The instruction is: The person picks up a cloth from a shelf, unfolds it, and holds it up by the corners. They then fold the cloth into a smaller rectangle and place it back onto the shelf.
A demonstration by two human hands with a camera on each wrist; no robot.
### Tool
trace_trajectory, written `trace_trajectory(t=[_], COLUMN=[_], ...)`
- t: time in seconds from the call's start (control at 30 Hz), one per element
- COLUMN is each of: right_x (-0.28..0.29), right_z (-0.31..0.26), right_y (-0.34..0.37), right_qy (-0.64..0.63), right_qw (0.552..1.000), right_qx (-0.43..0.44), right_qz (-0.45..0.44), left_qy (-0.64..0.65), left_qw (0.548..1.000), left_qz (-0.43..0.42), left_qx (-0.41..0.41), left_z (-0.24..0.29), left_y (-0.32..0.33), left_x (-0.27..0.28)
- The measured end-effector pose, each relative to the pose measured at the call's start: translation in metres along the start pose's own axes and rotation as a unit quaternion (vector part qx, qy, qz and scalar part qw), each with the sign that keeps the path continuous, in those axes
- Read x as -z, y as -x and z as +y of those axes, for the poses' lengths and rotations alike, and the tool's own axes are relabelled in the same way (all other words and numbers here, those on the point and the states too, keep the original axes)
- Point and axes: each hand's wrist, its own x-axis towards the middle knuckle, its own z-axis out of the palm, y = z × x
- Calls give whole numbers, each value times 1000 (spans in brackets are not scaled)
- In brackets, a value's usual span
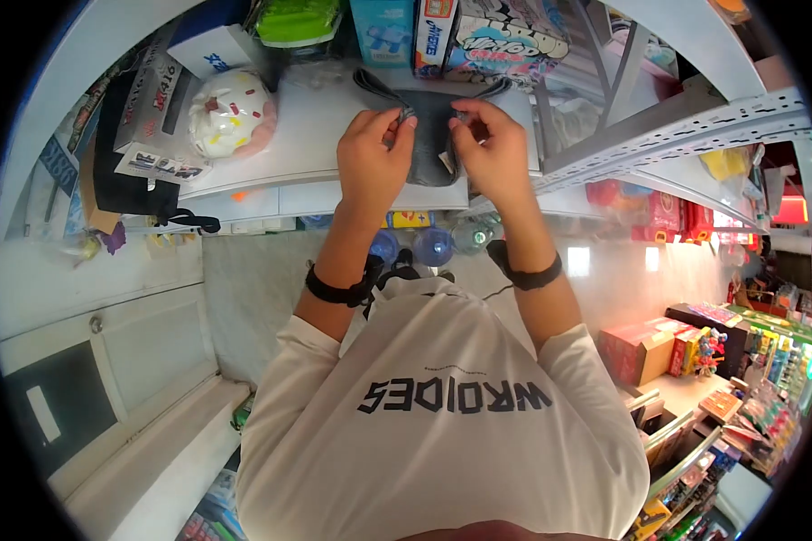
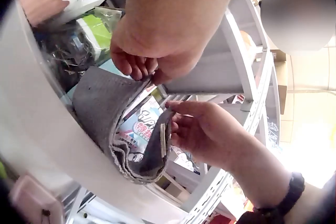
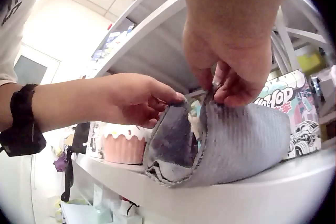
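Note:
A grey ribbed fabric piece (image 1: 431,135), like a bag or sleeve with an open mouth, lies on the white shelf. My left hand (image 1: 375,155) pinches one side of its edge between thumb and fingers. The opposite side of the edge is pinched by my right hand (image 1: 491,151). In the right wrist view the fabric (image 3: 239,140) gapes between the two hands, and a small pale tag shows inside. The left wrist view shows the fabric (image 2: 100,103) hanging in a curved fold below the fingers.
A cupcake-shaped item (image 1: 232,113) and boxes stand left on the shelf. Behind the fabric are a green package (image 1: 298,22), a blue box (image 1: 383,34) and a graffiti-print box (image 1: 505,41). A perforated metal frame (image 1: 659,135) runs along the right. Water bottles (image 1: 433,246) sit below the shelf.

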Motion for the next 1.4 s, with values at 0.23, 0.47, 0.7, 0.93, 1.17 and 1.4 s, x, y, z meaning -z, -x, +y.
trace_trajectory(t=[0.23,0.47,0.7,0.93,1.17,1.4], right_x=[-11,-12,-12,-11,-13,-18], right_z=[0,0,7,11,-1,-9], right_y=[0,-1,-7,-27,-30,-31], right_qy=[-14,-6,-98,-22,66,84], right_qw=[999,998,993,995,997,996], right_qx=[-4,12,-19,-46,5,42], right_qz=[-40,-68,-68,-85,-47,-14], left_qy=[4,13,15,95,-85,-275], left_qw=[1000,999,998,984,981,887], left_qz=[-24,-29,-41,-149,-173,-371], left_qx=[-9,-24,-48,-13,-33,-3], left_z=[4,2,-4,-11,6,9], left_y=[2,1,1,3,54,75], left_x=[-11,-15,-14,-4,16,6])
